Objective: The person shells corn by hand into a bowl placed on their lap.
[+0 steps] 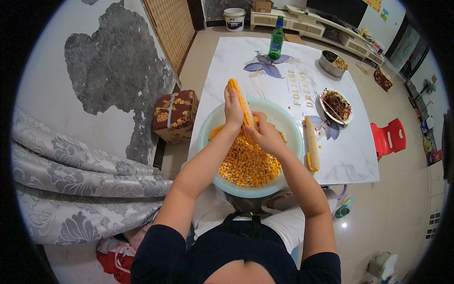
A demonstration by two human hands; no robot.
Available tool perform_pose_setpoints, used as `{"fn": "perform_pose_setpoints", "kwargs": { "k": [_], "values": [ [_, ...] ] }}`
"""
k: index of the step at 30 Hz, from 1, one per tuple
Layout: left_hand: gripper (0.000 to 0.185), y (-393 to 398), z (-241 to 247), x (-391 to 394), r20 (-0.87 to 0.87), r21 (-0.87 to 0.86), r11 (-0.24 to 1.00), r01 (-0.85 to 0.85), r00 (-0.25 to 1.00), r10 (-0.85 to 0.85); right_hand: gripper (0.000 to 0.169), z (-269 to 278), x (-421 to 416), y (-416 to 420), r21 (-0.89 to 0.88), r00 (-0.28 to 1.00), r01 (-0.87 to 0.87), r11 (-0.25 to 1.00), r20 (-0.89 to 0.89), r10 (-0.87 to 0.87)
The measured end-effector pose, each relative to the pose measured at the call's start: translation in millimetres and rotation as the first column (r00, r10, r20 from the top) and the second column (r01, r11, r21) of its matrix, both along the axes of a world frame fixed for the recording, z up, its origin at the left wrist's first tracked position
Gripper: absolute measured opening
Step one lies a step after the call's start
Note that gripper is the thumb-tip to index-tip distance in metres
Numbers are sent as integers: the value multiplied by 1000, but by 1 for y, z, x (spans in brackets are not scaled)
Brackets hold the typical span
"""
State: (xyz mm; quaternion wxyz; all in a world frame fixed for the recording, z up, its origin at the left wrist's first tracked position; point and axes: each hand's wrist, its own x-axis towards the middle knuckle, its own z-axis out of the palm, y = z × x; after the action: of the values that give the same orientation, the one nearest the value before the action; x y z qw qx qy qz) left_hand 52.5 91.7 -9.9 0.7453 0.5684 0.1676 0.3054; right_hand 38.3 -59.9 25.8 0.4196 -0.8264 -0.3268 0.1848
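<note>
A partly stripped corn cob (244, 103) is held at a slant over a pale green plastic basin (294, 131). My left hand (234, 108) wraps the cob's upper part, while my right hand (266, 133) grips its lower end. Loose yellow corn kernels (250, 165) heap up in the near part of the basin. More corn cobs (216, 132) lie behind the kernels, partly hidden by my hands and wrists. On the table right of the basin lies a nearly bare corn cob (311, 143), with a few kernels left at its near end.
The marble-patterned table (234, 64) bears a green glass bottle (276, 39), a metal bowl (332, 64) and a plate of dark food with chopsticks (335, 106). A red plastic chair (389, 138) stands at the right, a flower-patterned stool (175, 115) at the left.
</note>
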Motion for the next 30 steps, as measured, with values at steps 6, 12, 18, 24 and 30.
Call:
{"fn": "perform_pose_setpoints", "kwargs": {
  "k": [6, 12, 18, 24, 30],
  "values": [
    [57, 0, 1, -5, -97, -158, 987, -12, 995, -4, 43, -10, 3, -1, 68, 1000, -17, 998, -11, 18],
    [58, 12, -9, 3, -38, -210, 978, 3, 999, -11, 32, 4, 3, 2, 152, 981, 22, 988, -196, 8],
    [53, -3, 6, -3, -23, -217, 974, 68, 997, -75, 36, -34, 25, -8, 246, 975, 136, 960, -205, -85],
    [54, -2, -2, -1, 56, -158, 984, 78, 996, -70, 47, 6, -2, 0, -55, 1000, -13, 998, -11, 12],
    [55, -4, 12, -5, 21, -153, 985, 84, 996, -82, 56, 3, 1, -3, 21, 999, -38, 999, 16, 37]
  ]
}}
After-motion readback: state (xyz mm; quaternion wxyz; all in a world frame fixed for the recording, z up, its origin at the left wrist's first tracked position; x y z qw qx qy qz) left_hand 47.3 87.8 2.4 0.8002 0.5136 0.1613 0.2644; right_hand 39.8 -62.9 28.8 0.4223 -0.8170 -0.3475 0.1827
